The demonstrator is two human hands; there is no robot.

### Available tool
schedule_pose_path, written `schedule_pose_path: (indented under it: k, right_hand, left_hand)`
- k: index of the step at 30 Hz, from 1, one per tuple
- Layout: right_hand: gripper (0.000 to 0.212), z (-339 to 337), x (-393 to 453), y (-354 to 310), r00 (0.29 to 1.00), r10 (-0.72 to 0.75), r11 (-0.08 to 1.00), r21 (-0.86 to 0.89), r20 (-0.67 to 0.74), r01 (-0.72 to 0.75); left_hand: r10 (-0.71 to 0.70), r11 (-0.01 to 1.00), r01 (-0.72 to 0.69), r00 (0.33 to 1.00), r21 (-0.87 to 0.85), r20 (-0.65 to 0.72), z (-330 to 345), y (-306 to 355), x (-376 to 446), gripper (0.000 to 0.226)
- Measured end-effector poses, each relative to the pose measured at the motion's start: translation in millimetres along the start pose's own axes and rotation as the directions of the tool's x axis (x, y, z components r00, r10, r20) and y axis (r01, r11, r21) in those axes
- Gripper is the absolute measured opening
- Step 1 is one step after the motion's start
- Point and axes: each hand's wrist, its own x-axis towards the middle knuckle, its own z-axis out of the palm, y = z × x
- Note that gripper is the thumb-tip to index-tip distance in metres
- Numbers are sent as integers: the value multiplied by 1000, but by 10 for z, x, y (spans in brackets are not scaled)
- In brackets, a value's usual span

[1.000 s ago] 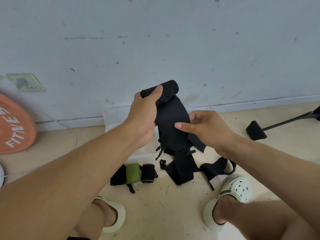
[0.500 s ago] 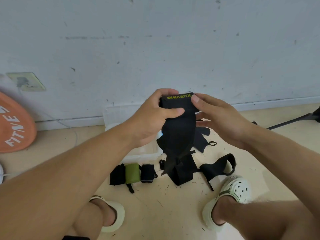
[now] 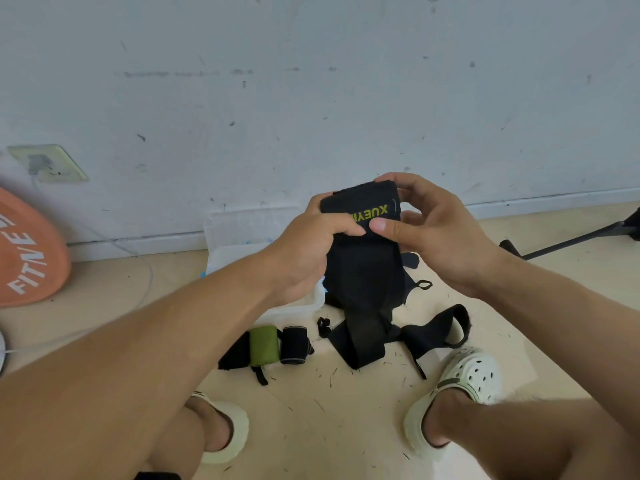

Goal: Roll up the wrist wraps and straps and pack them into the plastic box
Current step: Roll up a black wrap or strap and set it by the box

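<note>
- Wrist wrap [image 3: 363, 251], black with yellow lettering near its top, is up in the air between both hands, its top end turned over into the start of a roll and the long tail hanging down toward the floor.
- Left hand [image 3: 304, 258] grips the wrap's left side, thumb curled across the front just under the lettering.
- Right hand [image 3: 429, 233] pinches the top edge, fingers curled over the rolled end and thumb pressing the front.
- Progress call: this roll looks barely begun, with most of the length loose below.
- Down on the floor, three small bundles lie touching in a row: a black roll [image 3: 234, 355], a green roll [image 3: 264, 345] and a grey-edged black roll [image 3: 294, 344]. They look rolled already, yet they sit outside the box.
- Loose black straps [image 3: 436, 329] sprawl under the hanging tail, one with a loop, none rolled; those, I judge, are waiting their turn.
- Plastic box [image 3: 242, 233], clear, sits against the wall behind the left forearm; what it holds, if anything, I cannot tell.
- So: some rolling done, packing apparently not started.
- Floor [image 3: 346, 427] is pale beige, speckled with small dark fibres.
- Two pale clogs, left clog [image 3: 225, 431] and right clog [image 3: 464, 382], frame the work.
- Scuffed pale wall [image 3: 311, 98] carries a socket [image 3: 48, 164]; an orange disc [image 3: 24, 251] with white lettering leans at far left, and a black stand leg [image 3: 571, 240] stretches in from the right.
</note>
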Motion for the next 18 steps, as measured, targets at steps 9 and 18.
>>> schedule_pose_path:
  k: [9,18]
  right_hand:
    - [50,4,-13,19,995,-100,995,-17,-16,100]
    - [45,-57,6,-60,977,130,964,210,172,-165]
  left_hand:
    - [-33,999,33,999,-1,19,-18,27,-29,44]
    - [33,999,-33,999,-15,6,-50,98,-29,34]
